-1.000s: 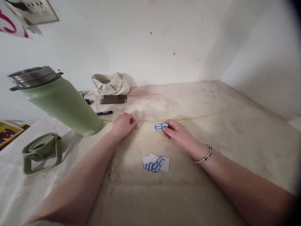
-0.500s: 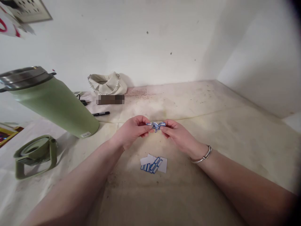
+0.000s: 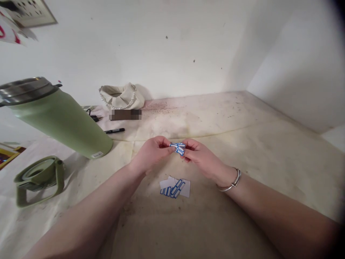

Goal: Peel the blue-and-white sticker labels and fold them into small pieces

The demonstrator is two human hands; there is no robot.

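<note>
Small white label stickers (image 3: pixel 178 148) with blue borders are held between my two hands, bunched or folded together; I cannot tell how many pieces there are. My left hand (image 3: pixel 155 151) pinches their left side between thumb and fingers. On the right side, my right hand (image 3: pixel 198 154) grips them the same way, its fingertips close to those of the left. Below the hands, a small pile of label sheets (image 3: pixel 184 189) lies on the cloth, some pieces blue-bordered and some plain white, overlapping each other.
To the left stand a green tumbler (image 3: pixel 61 122) with a steel rim and its green handled lid (image 3: pixel 40 180). Farther back are a black marker (image 3: pixel 115 131), a cream handbag (image 3: pixel 124 96) with a bead strap, and a blurred-out brown item (image 3: pixel 125 114). A pale cloth (image 3: pixel 269 154) covers the table.
My hands have drawn closer together, and the labels between them went from spread and bent to a more compact bunch. The view has shifted slightly; the pile below stays put.
</note>
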